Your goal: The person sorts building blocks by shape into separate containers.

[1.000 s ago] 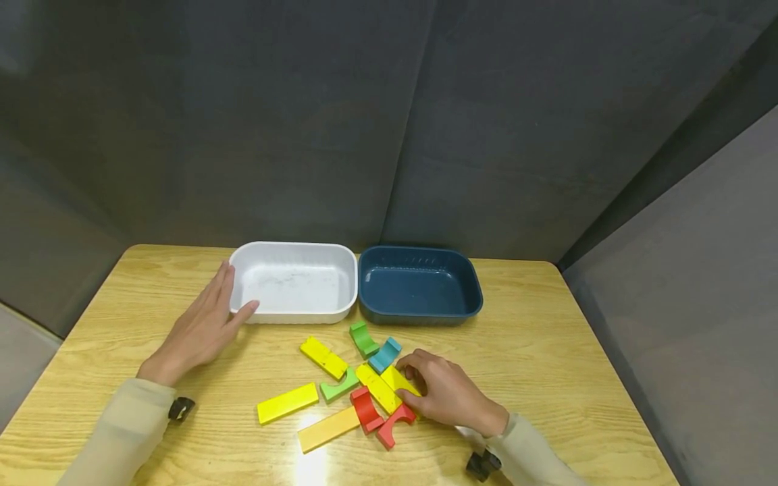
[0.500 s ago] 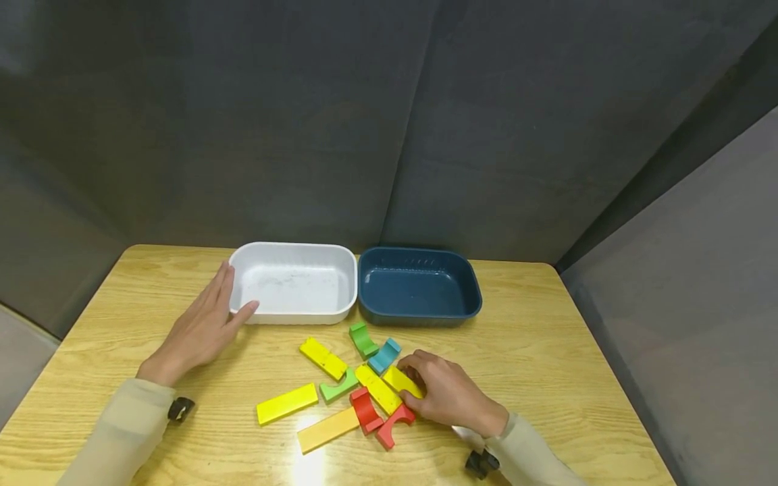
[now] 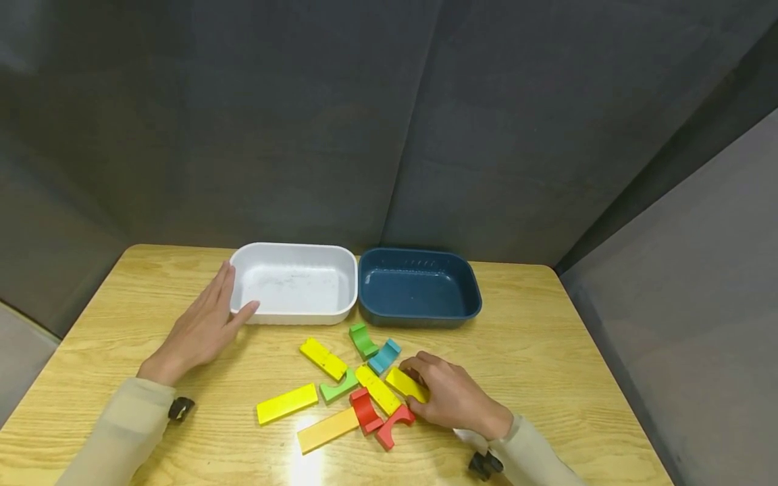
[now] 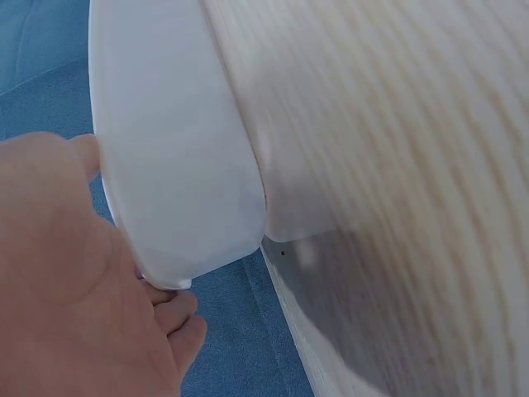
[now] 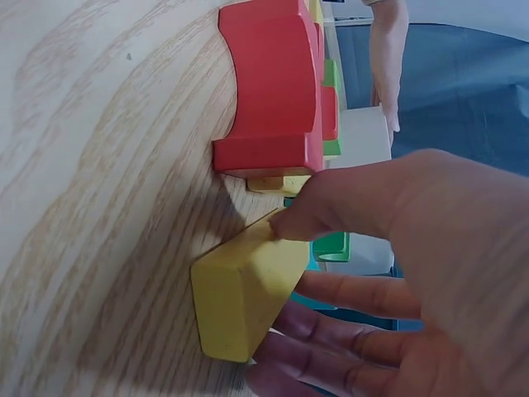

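My right hand (image 3: 452,395) pinches a yellow rectangular block (image 3: 406,385) between thumb and fingers at the right side of a loose pile. In the right wrist view this yellow block (image 5: 248,289) is tilted, close over the wood, with a red arch block (image 5: 273,83) beside it. Another yellow block (image 3: 378,389) lies just left of the held one, and a blue arch block (image 3: 385,356) lies behind. My left hand (image 3: 200,320) rests with straight fingers against the left end of a white tub (image 3: 292,317); its thumb touches the front rim.
A dark blue tub (image 3: 419,319) stands against the white one's right side. Left of the pile lie more yellow blocks (image 3: 288,403), an orange plank (image 3: 328,430) and green arch blocks (image 3: 340,387). Red arch blocks (image 3: 395,426) lie at the front. Dark fabric (image 3: 279,135) hangs behind the table.
My right hand has shifted slightly to the right with the yellow block, opening a gap between it and the neighbouring yellow block. The left hand and both tubs have stayed in place.
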{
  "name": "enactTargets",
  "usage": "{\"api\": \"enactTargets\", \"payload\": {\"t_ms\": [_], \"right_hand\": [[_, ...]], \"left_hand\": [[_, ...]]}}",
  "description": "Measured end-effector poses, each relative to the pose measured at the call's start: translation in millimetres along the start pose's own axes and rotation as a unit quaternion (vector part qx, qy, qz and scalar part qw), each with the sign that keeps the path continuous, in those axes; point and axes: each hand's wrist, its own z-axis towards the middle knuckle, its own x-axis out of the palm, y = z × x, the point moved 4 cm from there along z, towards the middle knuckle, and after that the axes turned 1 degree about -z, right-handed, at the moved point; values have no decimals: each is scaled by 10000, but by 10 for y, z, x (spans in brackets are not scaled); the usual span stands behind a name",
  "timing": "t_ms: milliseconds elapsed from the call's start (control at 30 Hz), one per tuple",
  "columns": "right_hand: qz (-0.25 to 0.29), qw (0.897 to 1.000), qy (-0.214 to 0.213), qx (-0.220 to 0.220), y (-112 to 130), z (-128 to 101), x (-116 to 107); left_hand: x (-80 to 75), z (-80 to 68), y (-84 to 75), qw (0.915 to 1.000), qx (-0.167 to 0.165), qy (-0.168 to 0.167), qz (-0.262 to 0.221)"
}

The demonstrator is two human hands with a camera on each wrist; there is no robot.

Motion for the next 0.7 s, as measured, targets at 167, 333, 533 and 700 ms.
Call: {"api": "enactTargets", "payload": {"t_ms": [167,333,533,700], "right_hand": [[5,9999,131,74,-3,-15,7],[9,9999,124,108,-6,-24,8],[-68,10000,17,-5,-13,-55,4],[-219,9998,-39,19,-35,-75,18]], "left_hand": [[13,2,14,10000,20,-19,-9],[11,-2,14,10000,30,-10,-26],[9,-12,8,10000,14,20,4],[1,-10,-6,10000,6,31,6]]}}
